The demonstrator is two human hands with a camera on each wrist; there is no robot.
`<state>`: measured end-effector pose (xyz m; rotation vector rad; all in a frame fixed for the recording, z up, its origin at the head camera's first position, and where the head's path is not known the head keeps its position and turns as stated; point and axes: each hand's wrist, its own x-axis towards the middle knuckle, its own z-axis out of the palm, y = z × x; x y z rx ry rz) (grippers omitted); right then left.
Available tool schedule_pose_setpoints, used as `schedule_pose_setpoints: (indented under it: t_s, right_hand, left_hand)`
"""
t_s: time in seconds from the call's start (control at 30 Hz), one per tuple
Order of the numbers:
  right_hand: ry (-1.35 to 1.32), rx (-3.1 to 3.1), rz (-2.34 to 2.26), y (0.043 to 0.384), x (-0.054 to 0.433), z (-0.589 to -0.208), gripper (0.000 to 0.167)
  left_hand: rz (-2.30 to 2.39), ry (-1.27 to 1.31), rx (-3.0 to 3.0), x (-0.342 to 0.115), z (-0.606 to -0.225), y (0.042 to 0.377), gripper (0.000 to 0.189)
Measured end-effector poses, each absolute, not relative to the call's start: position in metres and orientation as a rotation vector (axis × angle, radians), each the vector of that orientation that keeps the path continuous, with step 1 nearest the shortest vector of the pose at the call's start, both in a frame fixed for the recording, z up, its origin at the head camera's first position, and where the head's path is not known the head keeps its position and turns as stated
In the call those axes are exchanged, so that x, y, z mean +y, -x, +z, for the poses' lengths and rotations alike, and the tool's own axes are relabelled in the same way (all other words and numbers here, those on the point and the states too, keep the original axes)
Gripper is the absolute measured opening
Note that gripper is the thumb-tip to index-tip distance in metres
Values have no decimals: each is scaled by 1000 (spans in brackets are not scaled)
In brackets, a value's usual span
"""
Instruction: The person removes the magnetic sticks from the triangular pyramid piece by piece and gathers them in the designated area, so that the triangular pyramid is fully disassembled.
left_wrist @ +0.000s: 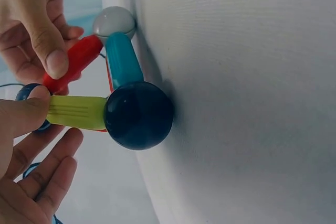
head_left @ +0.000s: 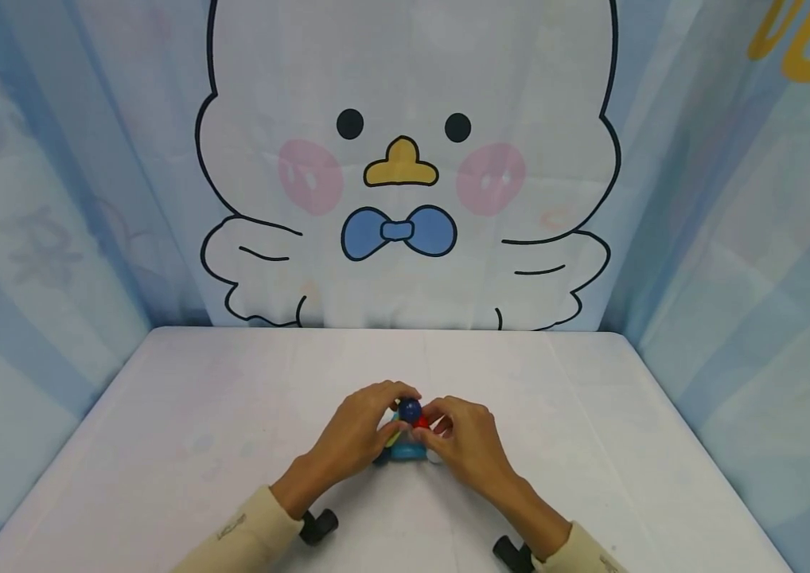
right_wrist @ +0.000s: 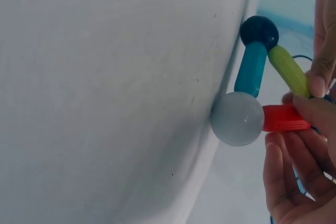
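Note:
A triangle of magnetic balls and rods stands upright on the table, between my hands. At its top is a dark blue ball (head_left: 410, 410), which my left hand (head_left: 369, 422) pinches between thumb and fingers. From this ball a yellow-green rod (left_wrist: 79, 112) slopes down to a second dark blue ball (left_wrist: 139, 115) on the left. My right hand (head_left: 473, 438) grips the red rod (right_wrist: 283, 118) between thumb and fingers; its lower end meets a whitish ball (right_wrist: 237, 118). Along the bottom, a teal rod (right_wrist: 251, 69) joins the two lower balls.
The white tabletop (head_left: 233, 398) runs back to a curtain (head_left: 405, 286) with a cartoon bird on it. Light blue curtains (head_left: 33, 199) close in both sides. A black wrist mount (head_left: 319, 527) hangs under the left forearm, another (head_left: 512, 553) under the right.

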<state>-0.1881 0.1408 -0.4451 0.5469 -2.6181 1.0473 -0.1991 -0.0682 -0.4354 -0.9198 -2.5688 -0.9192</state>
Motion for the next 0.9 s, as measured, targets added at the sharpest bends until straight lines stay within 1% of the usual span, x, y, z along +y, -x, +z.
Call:
schedule_pose_setpoints:
  t_s: [0.23,0.47,0.67,0.9]
  right_hand:
    - [-500,-2627,1133,187,144,-441,20]
    - [-416,-2637,1268,187,153,-441,25]
    - [-403,-2624,1368,190,161,-444,28]
    - [-380,-2650,1365,193,169,-449,28]
  left_hand:
    - [-973,785,-2623,-73,-435,201,51]
    - [-1029,681,-2650,-82,-433,202,47]
    - [-1015,583,-2688,-90,-431,203,45]
    - [-964,524,-2708,-103,-429,208,42]
